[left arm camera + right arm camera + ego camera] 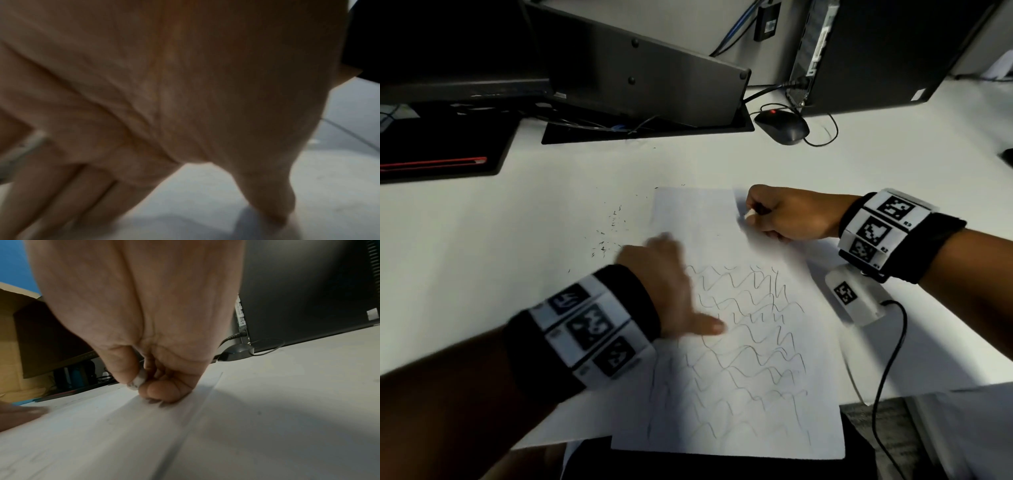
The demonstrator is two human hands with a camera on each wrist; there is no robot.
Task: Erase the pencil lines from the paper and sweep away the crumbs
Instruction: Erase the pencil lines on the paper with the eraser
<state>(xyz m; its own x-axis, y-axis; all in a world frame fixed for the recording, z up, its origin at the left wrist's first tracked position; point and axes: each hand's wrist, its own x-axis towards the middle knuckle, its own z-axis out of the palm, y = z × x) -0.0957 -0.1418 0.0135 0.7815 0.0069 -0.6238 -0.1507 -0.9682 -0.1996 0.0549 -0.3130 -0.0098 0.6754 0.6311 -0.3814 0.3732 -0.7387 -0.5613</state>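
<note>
The right hand [787,214] pinches a small white eraser [749,214] at the far right edge of the white, pencil-scribbled paper sheet [739,394]. The left hand [664,284] – fingers straight, blurred – lies flat on that sheet's left side; dark crumbs [609,233] lie just beyond its left edge.

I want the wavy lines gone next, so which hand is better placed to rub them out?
The right hand: it already pinches the eraser at the paper's top right edge. The left hand lies open and flat on the sheet, holding nothing.

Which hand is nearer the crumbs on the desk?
Left. The left hand lies flat on the paper's left edge, just beside the crumbs; the right hand is across the sheet, pinching the eraser.
</note>
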